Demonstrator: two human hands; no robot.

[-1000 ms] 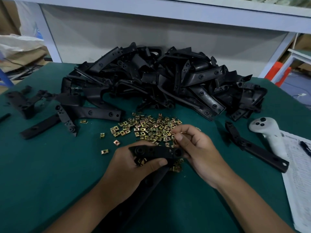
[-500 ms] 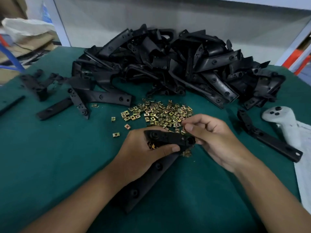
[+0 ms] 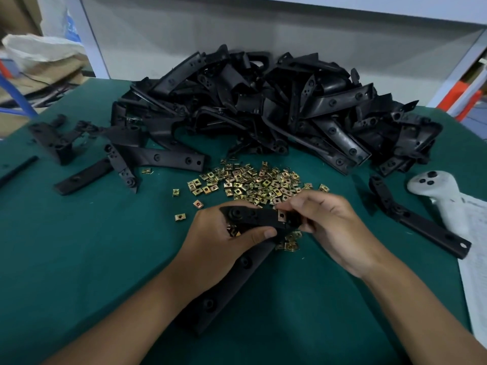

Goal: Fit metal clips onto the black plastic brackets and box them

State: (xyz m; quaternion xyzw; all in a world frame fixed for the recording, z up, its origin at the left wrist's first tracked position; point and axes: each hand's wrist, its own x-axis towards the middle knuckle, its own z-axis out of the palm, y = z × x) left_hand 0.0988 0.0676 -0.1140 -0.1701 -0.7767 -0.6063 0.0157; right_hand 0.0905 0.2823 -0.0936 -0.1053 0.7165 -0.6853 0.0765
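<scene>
My left hand (image 3: 218,246) grips a long black plastic bracket (image 3: 232,280) near its upper end, thumb across it; several loose clips lie in the palm. A brass-coloured metal clip (image 3: 282,215) sits on the bracket's top arm, and my right hand (image 3: 329,225) pinches it there with thumb and fingers. A scatter of several more metal clips (image 3: 253,183) lies on the green table just beyond both hands. A big heap of black brackets (image 3: 263,109) fills the back of the table.
Loose brackets lie at the left (image 3: 126,164) and one at the right (image 3: 419,219). A white controller (image 3: 437,191) rests on a paper sheet (image 3: 474,272) at the right edge. The green table (image 3: 79,259) has a grey wall panel behind the heap.
The view has tilted a little further down and closer. My right hand has pressed a clip onto the bracket's top arm; the left hand keeps its grip.
</scene>
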